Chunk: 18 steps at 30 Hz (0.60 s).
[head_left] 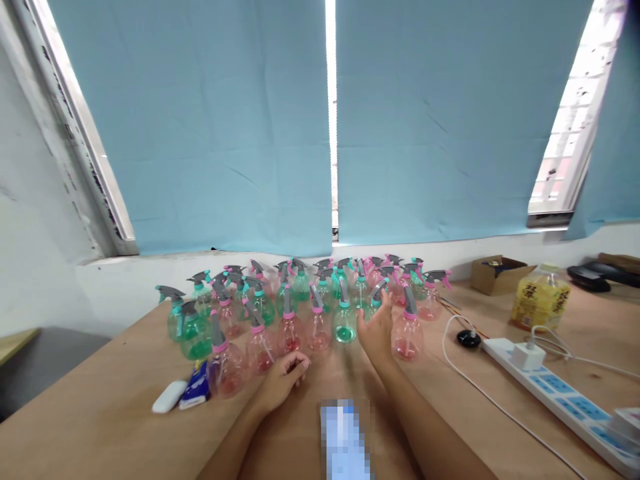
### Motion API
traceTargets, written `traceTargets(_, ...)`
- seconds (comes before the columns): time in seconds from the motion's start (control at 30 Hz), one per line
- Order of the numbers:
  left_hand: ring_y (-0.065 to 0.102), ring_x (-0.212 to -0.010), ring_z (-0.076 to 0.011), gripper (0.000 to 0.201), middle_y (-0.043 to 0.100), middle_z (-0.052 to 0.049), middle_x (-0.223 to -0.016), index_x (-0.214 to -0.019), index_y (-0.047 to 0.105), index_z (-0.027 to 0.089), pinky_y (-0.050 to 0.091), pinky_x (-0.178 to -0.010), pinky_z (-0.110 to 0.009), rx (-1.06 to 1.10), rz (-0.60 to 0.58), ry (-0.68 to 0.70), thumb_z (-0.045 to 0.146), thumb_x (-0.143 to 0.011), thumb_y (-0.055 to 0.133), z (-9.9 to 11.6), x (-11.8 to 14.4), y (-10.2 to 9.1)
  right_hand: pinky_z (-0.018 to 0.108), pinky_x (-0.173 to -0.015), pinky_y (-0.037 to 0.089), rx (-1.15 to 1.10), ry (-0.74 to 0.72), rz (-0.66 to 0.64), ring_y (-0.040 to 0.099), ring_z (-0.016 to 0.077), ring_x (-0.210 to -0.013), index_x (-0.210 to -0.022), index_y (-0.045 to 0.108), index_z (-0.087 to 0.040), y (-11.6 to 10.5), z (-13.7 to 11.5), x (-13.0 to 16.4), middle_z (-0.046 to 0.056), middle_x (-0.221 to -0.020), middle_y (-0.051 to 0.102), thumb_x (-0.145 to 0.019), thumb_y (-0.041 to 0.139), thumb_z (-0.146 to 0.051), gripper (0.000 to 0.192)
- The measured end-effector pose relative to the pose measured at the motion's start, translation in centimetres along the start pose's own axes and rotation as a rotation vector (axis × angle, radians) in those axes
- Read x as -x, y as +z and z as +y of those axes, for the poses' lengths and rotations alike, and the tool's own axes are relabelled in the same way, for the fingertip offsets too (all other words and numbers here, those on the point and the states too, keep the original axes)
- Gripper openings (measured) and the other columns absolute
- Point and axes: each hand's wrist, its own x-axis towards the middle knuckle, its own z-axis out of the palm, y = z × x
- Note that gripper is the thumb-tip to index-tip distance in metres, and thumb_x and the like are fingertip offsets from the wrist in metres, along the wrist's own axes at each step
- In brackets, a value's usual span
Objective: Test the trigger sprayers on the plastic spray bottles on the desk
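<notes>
My right hand (377,330) reaches open among the spray bottles (300,307) mid-frame, while my left hand (283,380) rests loosely curled, empty, on the table (100,413).

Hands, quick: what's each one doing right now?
Left hand: loosely curled on the table, holding nothing.
Right hand: open, reaching among the spray bottles, gripping none.
</notes>
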Motion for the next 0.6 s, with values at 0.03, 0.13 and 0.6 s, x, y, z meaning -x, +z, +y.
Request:
traceTargets(0.03,0.051,-0.066,-0.0136,0.039,0.056,0.002,-0.073,-0.089,0.062,0.018,0.04,-0.064,-0.023,0.001,0.001,0.001,0.057,-0.089,0.057,-0.1,0.0,0.0,0.056,-0.111,0.031,0.013,0.008,-0.008,0.023,0.0351,-0.147,-0.152,0.018,-0.009,0.1,0.1,0.1,0.024,-0.155,0.028,-0.091,0.048,-0.03,0.071)
traceTargets(0.13,0.05,-0.065,-0.0135,0.04,0.056,0.002,-0.072,-0.089,0.062,0.018,0.04,-0.063,-0.023,0.005,0.005,0.0,0.058,-0.089,0.057,-0.1,0.0,0.0,0.058,-0.11,0.03,0.044,0.017,-0.032,0.028,0.0361,-0.144,-0.153,0.018,-0.011,0.2,0.3,0.3,0.023,-0.156,0.027,-0.09,0.048,-0.028,0.072)
traceTargets(0.6,0.05,-0.066,-0.013,0.038,0.055,0.002,-0.072,-0.088,0.061,0.017,0.04,-0.064,-0.022,-0.007,-0.013,0.002,0.055,-0.091,0.056,0.2,0.2,0.0,0.057,-0.101,0.033,0.09,0.122,0.025,0.055,0.0375,-0.114,-0.148,0.027,-0.01,-0.4,-1.0,0.1,0.023,-0.135,0.053,-0.078,0.056,-0.032,0.08)
